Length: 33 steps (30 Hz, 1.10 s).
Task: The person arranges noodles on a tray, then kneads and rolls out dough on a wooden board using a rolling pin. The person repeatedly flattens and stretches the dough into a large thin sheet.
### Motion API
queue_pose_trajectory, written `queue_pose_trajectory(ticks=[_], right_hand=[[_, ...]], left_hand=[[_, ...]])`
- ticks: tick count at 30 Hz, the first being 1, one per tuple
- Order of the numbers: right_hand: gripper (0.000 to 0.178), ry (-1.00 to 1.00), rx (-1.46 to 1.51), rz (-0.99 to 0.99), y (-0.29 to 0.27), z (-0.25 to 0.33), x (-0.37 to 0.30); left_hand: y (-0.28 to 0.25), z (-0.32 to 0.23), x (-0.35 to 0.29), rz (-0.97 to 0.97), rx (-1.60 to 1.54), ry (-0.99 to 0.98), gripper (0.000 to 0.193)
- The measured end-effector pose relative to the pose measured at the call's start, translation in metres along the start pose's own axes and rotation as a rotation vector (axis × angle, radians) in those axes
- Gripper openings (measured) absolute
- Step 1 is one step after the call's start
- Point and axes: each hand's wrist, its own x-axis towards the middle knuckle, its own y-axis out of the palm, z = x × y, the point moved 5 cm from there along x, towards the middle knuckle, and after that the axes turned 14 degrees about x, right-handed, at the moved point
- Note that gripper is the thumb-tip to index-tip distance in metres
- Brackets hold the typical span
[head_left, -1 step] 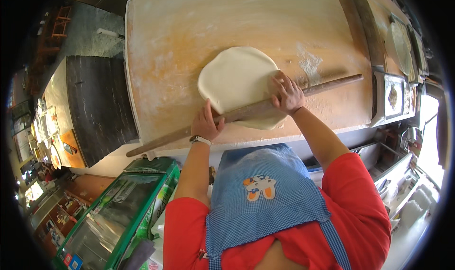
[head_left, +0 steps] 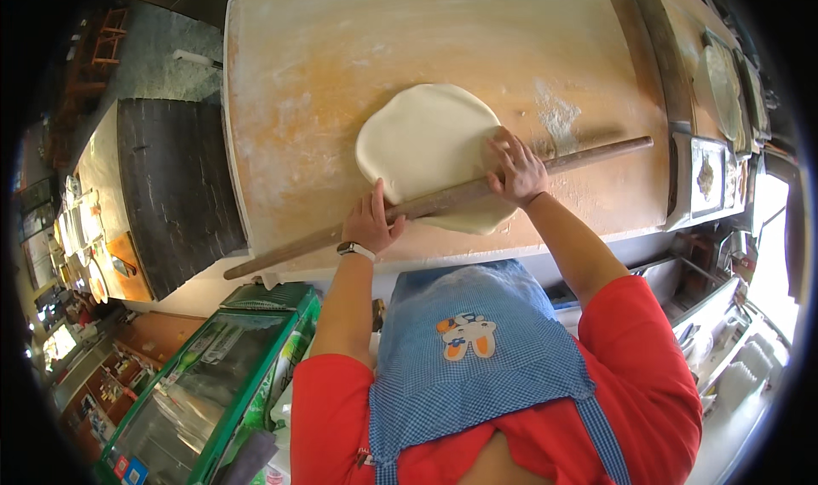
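A flat, pale round of dough (head_left: 426,140) lies on a large floured wooden board (head_left: 341,51). A long thin wooden rolling pin (head_left: 443,200) rests slantwise across the near edge of the dough. My left hand (head_left: 371,221), with a watch on its wrist, presses on the pin just left of the dough. My right hand (head_left: 515,170) presses on the pin at the dough's right edge, fingers spread over it. I wear a red shirt and a blue checked apron.
A patch of loose flour (head_left: 558,114) lies right of the dough. A dark slab (head_left: 170,187) adjoins the board on the left. A green glass-topped cabinet (head_left: 204,391) stands at lower left. Trays (head_left: 707,174) and another flat dough round (head_left: 720,80) sit at the right.
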Motion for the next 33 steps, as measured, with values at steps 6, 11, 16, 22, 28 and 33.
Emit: queue_pose_trajectory(ticks=[6,11,16,22,28,33], right_hand=[[0.066,-0.067,-0.004,0.116,0.002,0.004,0.038],[0.060,-0.206,0.018,0.113,0.002,0.004,0.071],[0.053,-0.221,0.018,0.068,0.003,-0.011,0.085],[0.048,0.101,-0.143,-0.300,0.016,-0.019,0.044],[0.060,0.003,-0.053,-0.163,0.012,-0.015,0.066],[0.065,-0.077,-0.072,-0.107,0.013,-0.018,0.086]], left_hand=[[0.015,0.030,0.033,0.087,0.017,0.273,0.080],[0.023,0.053,0.058,0.059,-0.020,0.362,0.072],[0.031,0.069,0.076,0.029,0.031,0.247,0.064],[0.017,0.023,0.057,-0.294,0.237,-0.501,0.062],[0.010,0.014,0.083,-0.222,0.176,-0.363,0.067],[0.010,0.028,0.107,-0.173,0.176,-0.228,0.077]])
